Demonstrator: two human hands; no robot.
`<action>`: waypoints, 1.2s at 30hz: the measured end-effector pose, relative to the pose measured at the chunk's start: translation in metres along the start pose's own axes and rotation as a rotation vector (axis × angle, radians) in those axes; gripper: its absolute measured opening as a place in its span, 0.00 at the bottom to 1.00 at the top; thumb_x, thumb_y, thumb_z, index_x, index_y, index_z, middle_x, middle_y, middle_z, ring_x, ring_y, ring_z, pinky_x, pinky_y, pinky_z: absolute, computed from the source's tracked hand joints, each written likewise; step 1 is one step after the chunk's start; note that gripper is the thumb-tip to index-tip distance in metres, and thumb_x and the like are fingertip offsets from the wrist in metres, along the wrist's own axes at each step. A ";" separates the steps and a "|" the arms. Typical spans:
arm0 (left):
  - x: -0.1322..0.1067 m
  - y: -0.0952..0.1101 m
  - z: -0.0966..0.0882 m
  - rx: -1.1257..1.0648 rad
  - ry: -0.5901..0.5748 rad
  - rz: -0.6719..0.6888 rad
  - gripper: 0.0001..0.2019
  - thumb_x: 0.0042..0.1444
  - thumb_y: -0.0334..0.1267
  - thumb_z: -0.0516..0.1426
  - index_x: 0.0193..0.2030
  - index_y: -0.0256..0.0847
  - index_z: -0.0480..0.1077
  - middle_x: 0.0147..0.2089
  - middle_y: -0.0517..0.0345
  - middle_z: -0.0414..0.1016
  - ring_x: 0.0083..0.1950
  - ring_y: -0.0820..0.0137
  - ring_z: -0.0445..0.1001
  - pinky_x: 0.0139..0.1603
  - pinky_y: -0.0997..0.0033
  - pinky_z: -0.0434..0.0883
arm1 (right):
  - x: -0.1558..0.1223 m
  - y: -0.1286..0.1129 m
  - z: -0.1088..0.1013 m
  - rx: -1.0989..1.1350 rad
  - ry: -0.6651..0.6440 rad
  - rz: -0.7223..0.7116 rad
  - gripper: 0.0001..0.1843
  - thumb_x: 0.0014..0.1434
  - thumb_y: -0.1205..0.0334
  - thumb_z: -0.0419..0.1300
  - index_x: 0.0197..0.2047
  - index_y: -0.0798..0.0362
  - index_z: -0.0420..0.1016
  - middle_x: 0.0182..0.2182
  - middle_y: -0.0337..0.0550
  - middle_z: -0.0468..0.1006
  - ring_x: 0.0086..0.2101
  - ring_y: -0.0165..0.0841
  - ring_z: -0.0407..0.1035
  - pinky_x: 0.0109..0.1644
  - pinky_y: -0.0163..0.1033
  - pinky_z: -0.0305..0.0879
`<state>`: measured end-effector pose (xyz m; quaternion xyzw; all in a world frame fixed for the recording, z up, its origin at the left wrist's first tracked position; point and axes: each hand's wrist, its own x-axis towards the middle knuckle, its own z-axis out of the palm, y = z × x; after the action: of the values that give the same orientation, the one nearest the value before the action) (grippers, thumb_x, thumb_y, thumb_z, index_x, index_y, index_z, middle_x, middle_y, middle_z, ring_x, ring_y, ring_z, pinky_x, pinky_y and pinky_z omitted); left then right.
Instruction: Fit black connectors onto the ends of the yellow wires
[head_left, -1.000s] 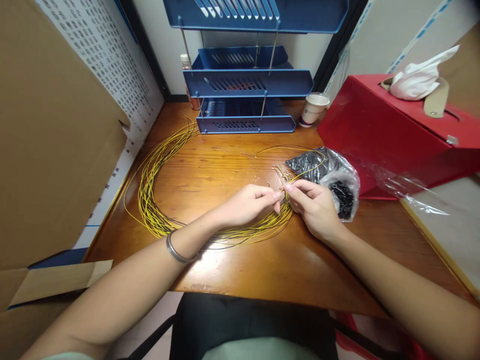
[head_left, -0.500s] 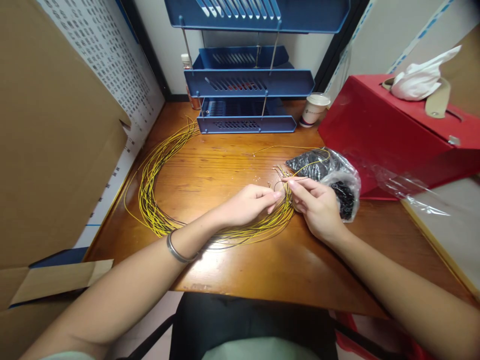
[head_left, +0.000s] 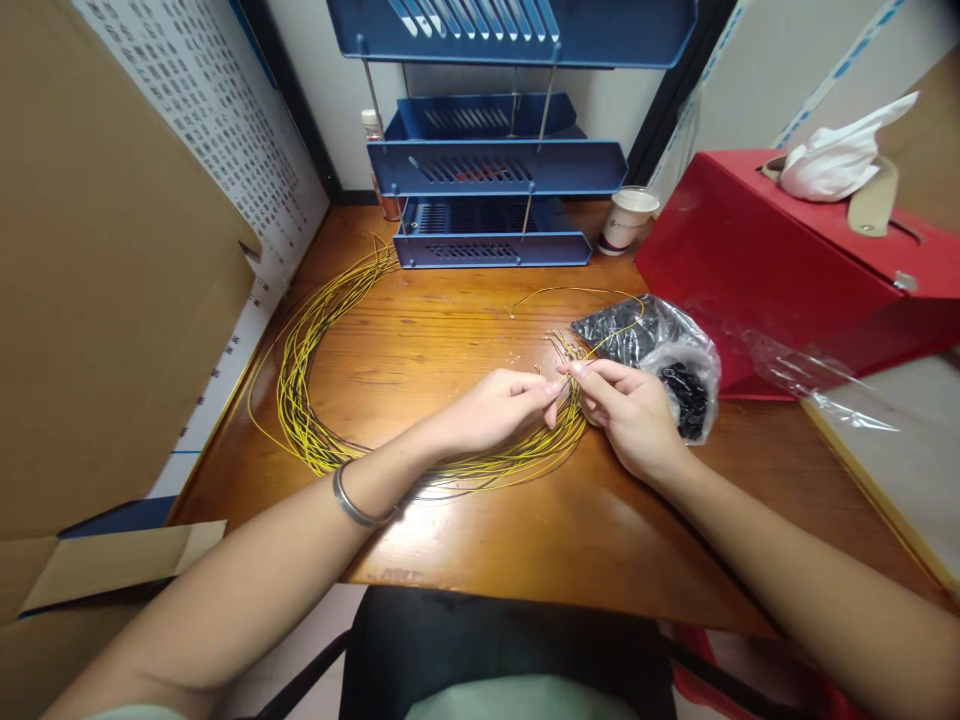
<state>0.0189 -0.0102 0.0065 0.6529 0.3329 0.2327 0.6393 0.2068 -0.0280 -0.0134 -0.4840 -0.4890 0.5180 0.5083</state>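
A long bundle of yellow and black wires point(head_left: 296, 385) curves across the wooden desk, its right end gathered under my hands. My left hand point(head_left: 514, 405) pinches a thin wire between thumb and index finger. Close against it, my right hand point(head_left: 626, 405) also pinches at a wire, fingertips nearly touching the left ones. The exact piece between the fingertips is too small to make out clearly. One yellow wire point(head_left: 570, 290) loops up past my right hand and bends back left over the desk. Bare wire ends with small metal tips point(head_left: 566, 345) stick out just beyond my fingers.
Right of my hands lies a clear plastic bag point(head_left: 679, 350) of small black parts. Behind stand a blue tiered tray point(head_left: 495, 250), a paper cup point(head_left: 628, 220) and a bottle point(head_left: 373, 125). A red box point(head_left: 697, 260) with tissues is at right, cardboard point(head_left: 112, 300) at left.
My right fingertips have moved slightly left, closing the gap to my left fingers. The small dark wire loop between them is no longer visible. The yellow wire's loop has shifted a little left.
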 end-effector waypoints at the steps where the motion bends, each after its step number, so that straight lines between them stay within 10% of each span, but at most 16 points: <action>1: 0.000 0.000 0.000 -0.010 0.000 0.003 0.22 0.66 0.53 0.51 0.32 0.36 0.68 0.19 0.68 0.55 0.21 0.77 0.54 0.24 0.74 0.50 | 0.000 0.000 0.000 -0.021 -0.014 -0.011 0.17 0.57 0.48 0.70 0.34 0.56 0.83 0.17 0.32 0.60 0.20 0.22 0.50 0.22 0.33 0.42; 17: -0.001 -0.001 -0.002 0.104 0.015 -0.012 0.23 0.67 0.52 0.50 0.28 0.37 0.66 0.20 0.66 0.58 0.23 0.77 0.56 0.26 0.75 0.53 | 0.006 -0.009 0.001 0.264 0.148 0.057 0.17 0.49 0.51 0.76 0.31 0.56 0.81 0.15 0.28 0.57 0.17 0.19 0.46 0.21 0.33 0.36; 30: 0.000 0.002 0.000 0.073 0.009 0.009 0.23 0.67 0.52 0.49 0.25 0.38 0.61 0.20 0.66 0.57 0.23 0.77 0.55 0.27 0.74 0.53 | -0.001 -0.004 -0.002 0.022 -0.098 0.040 0.17 0.53 0.48 0.73 0.32 0.56 0.83 0.16 0.31 0.61 0.19 0.21 0.50 0.22 0.33 0.39; 36: 0.000 0.001 0.000 0.066 0.015 -0.004 0.23 0.67 0.54 0.50 0.27 0.38 0.64 0.20 0.66 0.58 0.23 0.77 0.56 0.27 0.74 0.54 | 0.003 -0.008 -0.001 0.184 0.128 0.014 0.15 0.48 0.52 0.76 0.32 0.55 0.82 0.15 0.29 0.59 0.18 0.21 0.48 0.22 0.34 0.38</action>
<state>0.0186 -0.0101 0.0070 0.6712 0.3466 0.2253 0.6153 0.2078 -0.0249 -0.0059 -0.4706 -0.4027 0.5322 0.5771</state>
